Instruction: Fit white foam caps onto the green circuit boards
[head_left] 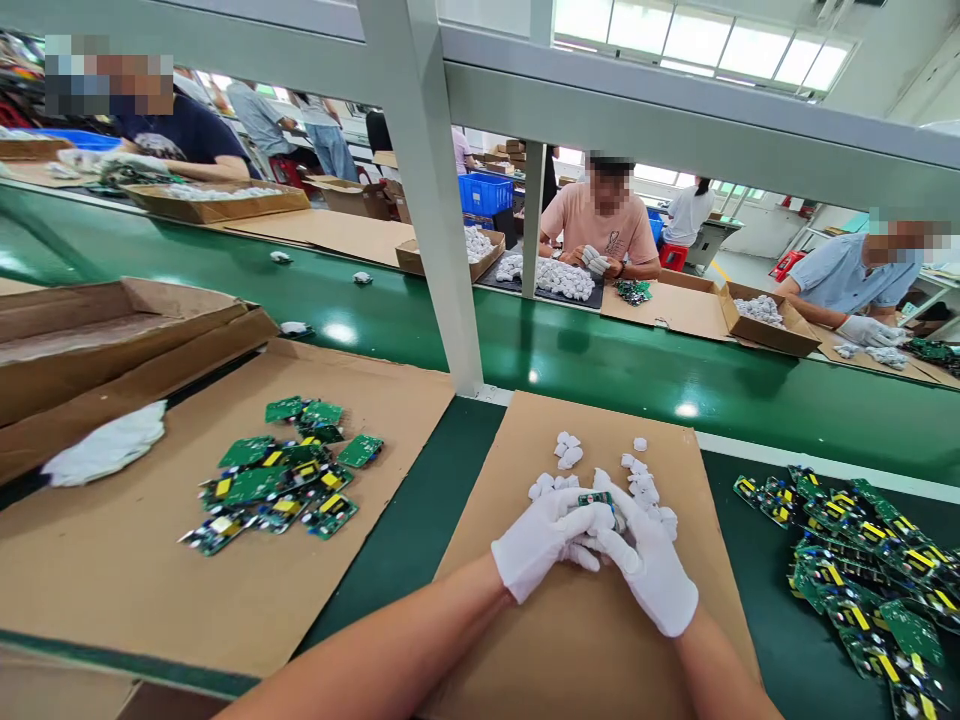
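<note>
My left hand [541,535] and my right hand [651,560], both in white gloves, meet above a cardboard sheet [517,640]. Between their fingers they grip a small green circuit board [596,498], partly hidden by the gloves. A white piece seems to be against the board, but I cannot tell it well from the glove fingers. Just beyond my hands lie small white plastic-looking pieces [643,485], in a loose group on the right and another on the left.
Circuit boards with yellow parts [862,560] are heaped on the right. More boards [277,480] lie on the left cardboard, near a white glove [109,445] and a cardboard tray [120,320]. A metal post [427,200] rises ahead before the green conveyor [585,365]. Several people sit across it.
</note>
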